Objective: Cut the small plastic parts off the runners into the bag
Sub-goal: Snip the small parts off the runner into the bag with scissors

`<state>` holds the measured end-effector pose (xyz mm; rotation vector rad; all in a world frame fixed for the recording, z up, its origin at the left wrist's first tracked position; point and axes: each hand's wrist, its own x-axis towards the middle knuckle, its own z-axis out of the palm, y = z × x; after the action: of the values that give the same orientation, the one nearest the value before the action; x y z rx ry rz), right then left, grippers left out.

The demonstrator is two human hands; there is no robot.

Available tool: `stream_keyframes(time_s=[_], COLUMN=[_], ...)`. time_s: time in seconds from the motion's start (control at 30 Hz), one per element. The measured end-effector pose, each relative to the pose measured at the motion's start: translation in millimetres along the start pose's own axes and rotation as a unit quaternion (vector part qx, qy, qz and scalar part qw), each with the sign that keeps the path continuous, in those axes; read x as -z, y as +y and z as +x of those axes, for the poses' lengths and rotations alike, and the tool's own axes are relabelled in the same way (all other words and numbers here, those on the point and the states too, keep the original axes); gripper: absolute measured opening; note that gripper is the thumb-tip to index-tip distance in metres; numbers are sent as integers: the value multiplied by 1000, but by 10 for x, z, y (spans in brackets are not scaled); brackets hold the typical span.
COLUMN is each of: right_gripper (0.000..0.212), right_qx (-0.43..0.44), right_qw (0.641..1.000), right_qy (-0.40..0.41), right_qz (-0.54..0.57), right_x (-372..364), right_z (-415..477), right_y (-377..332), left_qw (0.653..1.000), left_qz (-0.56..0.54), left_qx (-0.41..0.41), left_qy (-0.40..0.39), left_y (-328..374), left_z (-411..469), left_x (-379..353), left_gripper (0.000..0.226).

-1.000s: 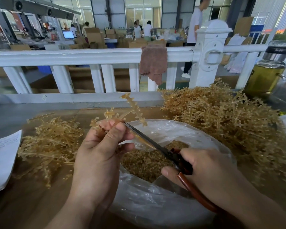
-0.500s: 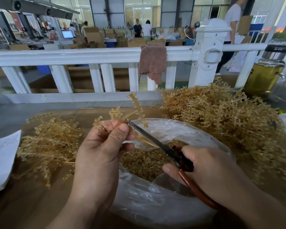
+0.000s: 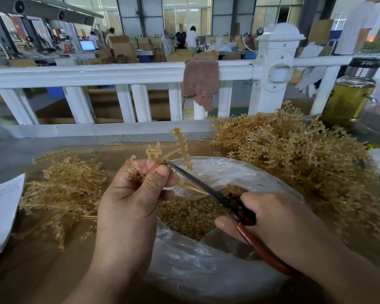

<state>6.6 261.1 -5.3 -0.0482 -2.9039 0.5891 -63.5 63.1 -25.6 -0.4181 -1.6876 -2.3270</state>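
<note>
left hand pinches spiky amber runner; right hand grips scissors.

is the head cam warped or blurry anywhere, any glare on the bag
Head view: wide-angle distortion bows the white railing and tilts its posts outward; head view: a soft sheen, no harsh glare, on the clear bag; head view: the scissors and the runner in the left hand are sharp, the far windows washed out.

Brown worktop carried a clear bag of cut parts at its middle, thin runner pile lay toward the left, larger heap sat far right, white paper lay at left edge
</note>
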Motion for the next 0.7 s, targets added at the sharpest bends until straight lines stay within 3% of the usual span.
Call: stream_keyframes(time_s=[0.43,0.7], right_gripper=[48,56], right_qx=[25,15], right_qw=[999,998], right_qy=[11,3], right_qz=[-44,-62], right_x=[19,-7], right_z=[-16,17], right_y=[-10,76], left_qw=[999,999], left_qz=[-29,-31], left_qx=[26,39], left_qy=[3,-6], left_y=[53,124], left_z=[-16,16], left_x=[-18,32], left_gripper=[5,9])
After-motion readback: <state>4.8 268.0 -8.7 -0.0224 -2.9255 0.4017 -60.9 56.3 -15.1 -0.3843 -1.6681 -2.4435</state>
